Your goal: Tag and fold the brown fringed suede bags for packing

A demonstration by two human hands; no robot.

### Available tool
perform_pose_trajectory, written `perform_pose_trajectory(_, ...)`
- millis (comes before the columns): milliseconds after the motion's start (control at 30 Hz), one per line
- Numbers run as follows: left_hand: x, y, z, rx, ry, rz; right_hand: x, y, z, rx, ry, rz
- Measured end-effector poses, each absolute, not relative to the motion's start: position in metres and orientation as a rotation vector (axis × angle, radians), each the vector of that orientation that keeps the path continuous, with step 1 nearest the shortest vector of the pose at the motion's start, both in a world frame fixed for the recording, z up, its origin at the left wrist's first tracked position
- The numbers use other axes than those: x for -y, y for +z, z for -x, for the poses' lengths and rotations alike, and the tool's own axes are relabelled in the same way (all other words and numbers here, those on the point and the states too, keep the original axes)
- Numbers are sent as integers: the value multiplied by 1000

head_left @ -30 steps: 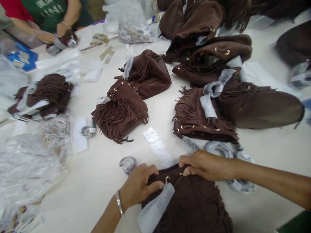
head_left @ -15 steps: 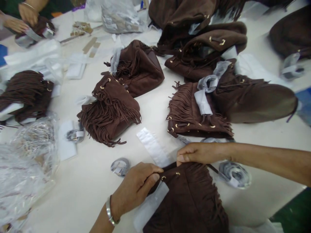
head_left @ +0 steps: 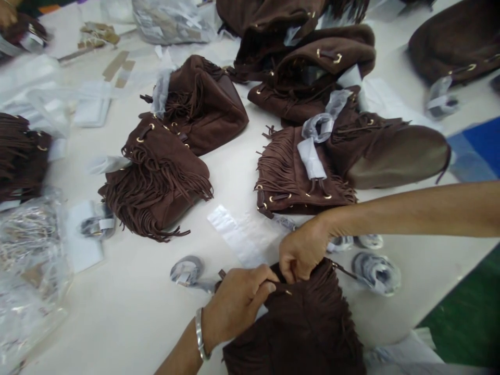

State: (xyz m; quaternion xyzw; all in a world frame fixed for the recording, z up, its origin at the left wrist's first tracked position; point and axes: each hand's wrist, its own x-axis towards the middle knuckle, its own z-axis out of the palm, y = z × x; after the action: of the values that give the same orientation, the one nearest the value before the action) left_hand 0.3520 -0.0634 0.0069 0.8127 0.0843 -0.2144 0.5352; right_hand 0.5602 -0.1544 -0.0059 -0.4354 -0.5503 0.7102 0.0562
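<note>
A brown suede fringed bag [head_left: 304, 328] lies at the near edge of the white table [head_left: 133, 307]. My left hand [head_left: 238, 302], a metal bangle on its wrist, is closed on the bag's top rim. My right hand [head_left: 300, 250] reaches in from the right and pinches the same rim close beside it, the two hands nearly touching. Fringe hangs down the bag's front. A wrapped strap end [head_left: 187, 272] lies just left of my left hand.
Several more brown fringed bags [head_left: 156, 177] [head_left: 300, 172] lie across the table, some with grey wrapped hardware. A clear plastic strip [head_left: 234, 232] lies behind my hands. Crumpled plastic bags [head_left: 27, 260] sit left. Another person's hand [head_left: 8, 13] shows far left.
My right hand has drawn left and closer to my left hand along the bag's rim. The white paper under my left hand no longer shows. The view has shifted right.
</note>
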Motion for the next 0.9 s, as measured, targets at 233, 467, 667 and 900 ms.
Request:
perform_pose_trajectory(233,64,2,-343,-63,-495,-1993,147,8,-562,2289,1811,1491)
perform_pose_trajectory(467,63,5,-349,-81,-549,-1979,151,-5,-555,2344,1699,1648)
perform_pose_trajectory(667,75,11,-368,-19,-607,-1902,164,8,-565,2183,1761,1715)
perform_pose_trajectory(900,81,12,-364,-66,-608,-1933,212,33,-587,2045,1532,1568)
